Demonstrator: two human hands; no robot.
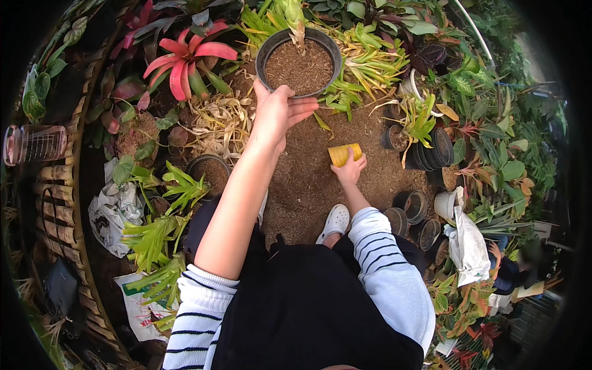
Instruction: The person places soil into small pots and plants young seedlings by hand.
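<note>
My left hand (pixel 282 108) holds the near rim of a round black plastic pot (pixel 337 69), thumb on the rim and fingers below it. Brown potting mix (pixel 298 64) fills the pot, and a pale green plant (pixel 293 16) with a dry base stands at its far side. Lower and to the right, my right hand (pixel 350 167) grips a small yellow plastic cup (pixel 342 153), tilted on its side over brown soil (pixel 298 185). The inside of the cup is hidden.
Black pots (pixel 428 150) and a small bromeliad (pixel 421 122) stand at the right. Left are a pink-red bromeliad (pixel 182 60), dry leaves (pixel 222 122), green plants (pixel 155 236) and white plastic bags (pixel 115 210). Another person (pixel 508 270) is at the far right.
</note>
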